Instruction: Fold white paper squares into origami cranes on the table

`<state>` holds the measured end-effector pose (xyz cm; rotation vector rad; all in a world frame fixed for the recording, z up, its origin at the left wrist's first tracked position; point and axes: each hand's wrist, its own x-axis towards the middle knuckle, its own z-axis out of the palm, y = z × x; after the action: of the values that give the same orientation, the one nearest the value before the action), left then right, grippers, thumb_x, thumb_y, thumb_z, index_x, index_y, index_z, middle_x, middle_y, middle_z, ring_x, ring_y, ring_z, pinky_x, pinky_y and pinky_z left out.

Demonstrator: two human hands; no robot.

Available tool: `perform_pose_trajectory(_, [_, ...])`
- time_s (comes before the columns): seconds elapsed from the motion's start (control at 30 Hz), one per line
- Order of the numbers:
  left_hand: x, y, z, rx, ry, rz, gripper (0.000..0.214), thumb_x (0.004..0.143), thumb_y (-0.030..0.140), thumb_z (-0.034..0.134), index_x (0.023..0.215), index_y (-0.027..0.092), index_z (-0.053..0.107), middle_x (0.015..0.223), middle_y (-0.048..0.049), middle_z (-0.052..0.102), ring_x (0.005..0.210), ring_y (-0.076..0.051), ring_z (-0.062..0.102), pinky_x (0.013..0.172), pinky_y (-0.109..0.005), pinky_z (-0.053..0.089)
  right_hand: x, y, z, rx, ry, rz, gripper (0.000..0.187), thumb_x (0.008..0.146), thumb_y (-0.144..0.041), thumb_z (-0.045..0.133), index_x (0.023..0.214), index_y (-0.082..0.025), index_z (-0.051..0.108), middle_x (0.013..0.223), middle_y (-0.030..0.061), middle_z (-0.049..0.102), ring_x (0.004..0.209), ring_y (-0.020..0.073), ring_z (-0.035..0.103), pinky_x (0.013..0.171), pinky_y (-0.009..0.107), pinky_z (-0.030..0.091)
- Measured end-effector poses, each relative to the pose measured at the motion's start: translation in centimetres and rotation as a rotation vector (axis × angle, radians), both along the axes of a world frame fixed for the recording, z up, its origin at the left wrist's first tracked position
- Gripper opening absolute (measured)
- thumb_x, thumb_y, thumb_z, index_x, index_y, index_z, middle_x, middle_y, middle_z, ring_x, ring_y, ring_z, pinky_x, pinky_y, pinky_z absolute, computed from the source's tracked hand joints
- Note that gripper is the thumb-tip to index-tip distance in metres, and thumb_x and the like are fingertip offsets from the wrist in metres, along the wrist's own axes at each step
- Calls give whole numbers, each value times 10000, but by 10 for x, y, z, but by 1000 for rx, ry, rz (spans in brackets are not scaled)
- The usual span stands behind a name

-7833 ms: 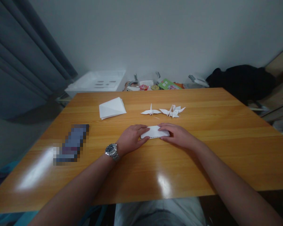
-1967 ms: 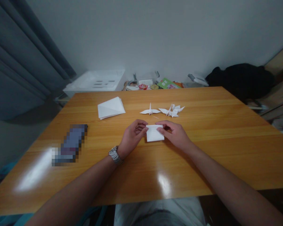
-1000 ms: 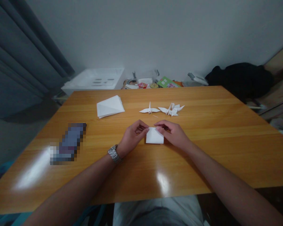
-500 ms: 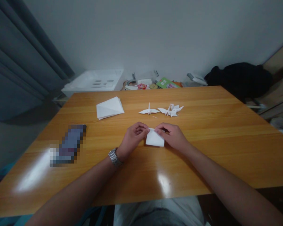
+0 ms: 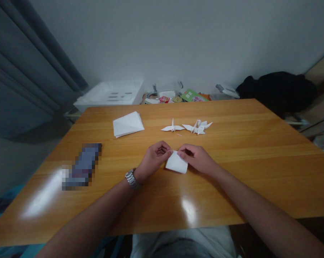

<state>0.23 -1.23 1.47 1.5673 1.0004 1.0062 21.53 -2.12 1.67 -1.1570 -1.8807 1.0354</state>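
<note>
A small folded piece of white paper (image 5: 177,163) is held between my two hands over the middle of the table. My left hand (image 5: 156,156) pinches its upper left corner between thumb and fingers. My right hand (image 5: 195,156) grips the upper right edge, thumb on the near face. The fingers behind the paper are partly hidden. Beyond my hands lie a white paper crane (image 5: 173,127) with spread wings and, to its right, more folded cranes (image 5: 198,127) bunched together. A thin paper sliver lies just in front of them.
A stack of white paper sheets (image 5: 128,124) lies at the back left of the wooden table (image 5: 242,143). Nearer on the left is a pixelated phone-like object (image 5: 84,165). Behind the far edge stand a white tray (image 5: 110,93) and a green packet (image 5: 193,95).
The paper has tilted, its lower right corner now nearer to me. Both hands have shifted slightly with it and still hold it. The whole view has moved a little.
</note>
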Motion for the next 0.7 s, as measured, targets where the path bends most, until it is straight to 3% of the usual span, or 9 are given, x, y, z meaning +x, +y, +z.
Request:
perform_pose_trajectory(0.17, [-3, -1, -1, 17, 70, -82, 243, 884, 391, 679, 858, 155, 630, 779, -17, 653, 701, -121, 600, 634, -218, 484, 0, -4, -1, -125, 39, 86, 268, 923, -438, 617, 882, -183, 686, 797, 20, 693, 715, 162, 597, 644, 262, 452])
perform_pose_trajectory(0.3, [0, -2, -3, -1, 70, -48, 270, 878, 421, 680, 873, 154, 637, 801, -30, 663, 733, -137, 621, 654, -231, 504, 0, -4, -2, -124, 51, 58, 270, 920, -441, 624, 850, -185, 668, 774, 13, 670, 705, 157, 582, 644, 262, 450])
perform_pose_trajectory(0.4, [3, -3, -2, -47, 2, 7, 299, 871, 443, 692, 926, 153, 644, 860, -51, 691, 781, -154, 654, 695, -253, 536, 1, -1, -6, -107, 103, -14, 276, 925, -446, 621, 834, -186, 644, 768, 8, 651, 691, 152, 569, 640, 265, 444])
perform_pose_trajectory(0.5, [6, -5, -1, -192, -111, -16, 348, 853, 467, 716, 988, 152, 652, 927, -78, 725, 833, -184, 698, 739, -298, 582, 0, 2, -10, -82, 184, -148, 281, 926, -455, 620, 826, -192, 616, 747, 2, 637, 671, 150, 562, 622, 265, 440])
perform_pose_trajectory(0.6, [8, -8, -2, -314, -186, -32, 377, 835, 498, 731, 966, 148, 680, 925, -87, 746, 807, -203, 723, 761, -347, 617, -2, 2, -12, -68, 238, -238, 291, 918, -473, 627, 827, -198, 607, 733, 4, 639, 658, 155, 566, 609, 269, 447])
perform_pose_trajectory(0.7, [9, -9, -4, -339, -211, -3, 389, 833, 517, 731, 936, 142, 701, 908, -86, 755, 772, -202, 729, 769, -362, 632, -5, 1, -10, -48, 235, -274, 303, 911, -489, 629, 818, -201, 611, 734, 10, 644, 653, 160, 567, 603, 273, 454])
